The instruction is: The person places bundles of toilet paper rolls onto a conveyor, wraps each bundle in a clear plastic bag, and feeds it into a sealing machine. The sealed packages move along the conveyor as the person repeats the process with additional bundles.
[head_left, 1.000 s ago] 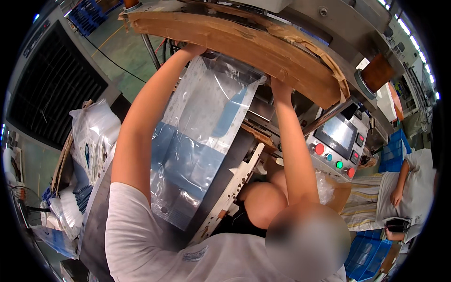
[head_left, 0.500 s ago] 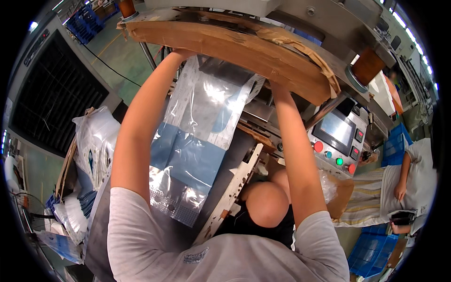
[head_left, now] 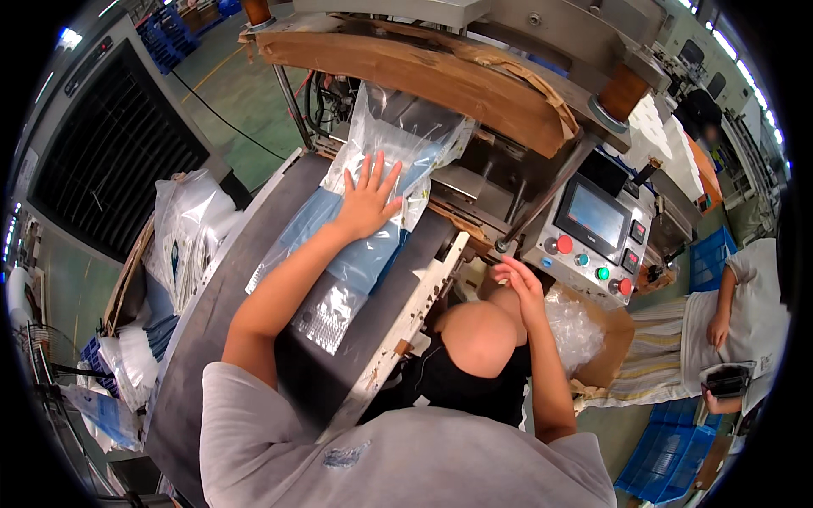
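Note:
My left hand (head_left: pixel 370 201) lies flat with fingers spread on a clear plastic bag (head_left: pixel 347 315). Blue sheet material (head_left: pixel 309 222) shows through the bag. The bag rests slanted on a dark work surface (head_left: pixel 212 313), its far end reaching beneath the brown-wrapped upper beam (head_left: pixel 406 80) of the machine. My right hand (head_left: pixel 523 288) is raised above my knee, beside the control panel (head_left: pixel 593 229). Its fingers are loosely bent and partly apart, and nothing shows in them. Close to its fingertips is the lower end of a metal rod.
Clear bags and papers (head_left: pixel 186 237) fill a carton at the left, near a large black-grilled unit (head_left: pixel 110 152). A carton of clear plastic (head_left: pixel 576 334) sits at my right. Beyond it a person (head_left: pixel 728 313) holds a dark object. Blue crates (head_left: pixel 669 449) stand at lower right.
Both hands have come back from beneath the beam. My left now presses on the bag; my right has dropped beside the panel. The bag's near part has shifted and its layers lie differently.

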The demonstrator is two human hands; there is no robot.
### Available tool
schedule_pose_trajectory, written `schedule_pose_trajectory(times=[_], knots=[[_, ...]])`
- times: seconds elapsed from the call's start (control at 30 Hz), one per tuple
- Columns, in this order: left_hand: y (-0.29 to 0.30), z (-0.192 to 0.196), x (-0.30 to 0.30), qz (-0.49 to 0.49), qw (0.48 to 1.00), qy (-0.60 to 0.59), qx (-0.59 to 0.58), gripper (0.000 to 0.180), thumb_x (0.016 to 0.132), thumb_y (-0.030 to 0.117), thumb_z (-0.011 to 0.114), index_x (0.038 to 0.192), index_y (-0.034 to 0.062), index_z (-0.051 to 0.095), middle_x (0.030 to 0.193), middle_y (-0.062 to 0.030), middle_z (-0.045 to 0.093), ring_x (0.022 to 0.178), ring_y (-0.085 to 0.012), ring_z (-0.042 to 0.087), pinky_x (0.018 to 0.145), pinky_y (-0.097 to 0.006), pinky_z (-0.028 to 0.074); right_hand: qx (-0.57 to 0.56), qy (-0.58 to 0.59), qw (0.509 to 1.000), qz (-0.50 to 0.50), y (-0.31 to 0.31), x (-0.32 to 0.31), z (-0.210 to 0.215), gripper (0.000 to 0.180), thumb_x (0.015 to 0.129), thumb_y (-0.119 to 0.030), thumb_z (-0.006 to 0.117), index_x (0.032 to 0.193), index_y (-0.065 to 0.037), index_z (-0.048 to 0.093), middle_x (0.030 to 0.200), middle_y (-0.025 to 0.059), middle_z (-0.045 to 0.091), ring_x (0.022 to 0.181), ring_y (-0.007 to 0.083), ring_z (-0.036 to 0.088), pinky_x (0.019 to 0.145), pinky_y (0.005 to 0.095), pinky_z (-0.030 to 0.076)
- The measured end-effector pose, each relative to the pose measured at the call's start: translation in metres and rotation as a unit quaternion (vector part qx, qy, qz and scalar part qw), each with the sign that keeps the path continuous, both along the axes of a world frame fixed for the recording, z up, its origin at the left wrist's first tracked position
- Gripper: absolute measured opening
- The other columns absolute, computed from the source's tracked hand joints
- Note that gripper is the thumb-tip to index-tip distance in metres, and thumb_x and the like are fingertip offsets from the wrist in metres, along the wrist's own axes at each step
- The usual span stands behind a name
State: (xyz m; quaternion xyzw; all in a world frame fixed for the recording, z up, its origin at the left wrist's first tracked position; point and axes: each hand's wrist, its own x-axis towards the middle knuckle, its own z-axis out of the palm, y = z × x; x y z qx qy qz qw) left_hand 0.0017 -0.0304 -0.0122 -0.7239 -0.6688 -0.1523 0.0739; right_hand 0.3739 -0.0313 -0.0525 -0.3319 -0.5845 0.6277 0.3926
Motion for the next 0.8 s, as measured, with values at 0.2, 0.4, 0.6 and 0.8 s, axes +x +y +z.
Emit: schedule_pose_trajectory(times=[0.2,0.4,0.6,0.8], knots=[[0.006,0.002,0.001,0.015,0.999,0.016,-0.029,0.065,0.091,0.044,0.042,0.146,0.025,0.014,0.152,-0.0148,0.005,0.139,-0.0382,0.005,0.102,-0.067,0.009,0.049,-0.026,0.988,-0.141,-0.041,0.022,-0.058,0.027,0.095,-0.019,0.05,0.113,0.0,0.059,0.098,0.0048,0.061,0.089,0.0108,0.054,0.084,0.0239,0.042],[0.013,0.004,0.003,0.008,1.0,0.009,-0.021,0.069,0.09,0.042,0.043,0.147,0.0233,0.01,0.152,-0.0153,0.001,0.139,-0.0378,0.003,0.103,-0.066,0.009,0.165,-0.144,0.965,-0.145,-0.047,0.016,-0.072,0.022,0.091,-0.016,0.056,0.106,0.0,0.06,0.091,0.0069,0.061,0.079,0.0138,0.058,0.069,0.0263,0.047],[0.008,0.009,-0.002,-0.014,0.94,-0.009,0.341,0.072,0.086,0.037,0.053,0.145,0.0159,0.017,0.15,-0.0208,0.006,0.137,-0.0431,0.008,0.104,-0.063,0.009,0.136,-0.099,0.973,-0.159,-0.046,0.009,-0.07,0.019,0.088,-0.01,0.058,0.103,0.0,0.061,0.086,0.0097,0.061,0.073,0.0168,0.059,0.065,0.0256,0.047],[-0.06,0.108,0.0,0.025,0.999,0.023,0.021,0.056,0.09,0.044,0.044,0.139,0.0171,0.036,0.148,-0.0148,0.022,0.138,-0.0387,0.01,0.107,-0.06,0.006,0.183,-0.122,0.965,-0.144,-0.043,0.008,-0.081,0.018,0.088,-0.011,0.058,0.101,0.0,0.062,0.085,0.0091,0.062,0.075,0.0178,0.059,0.064,0.0264,0.046]])
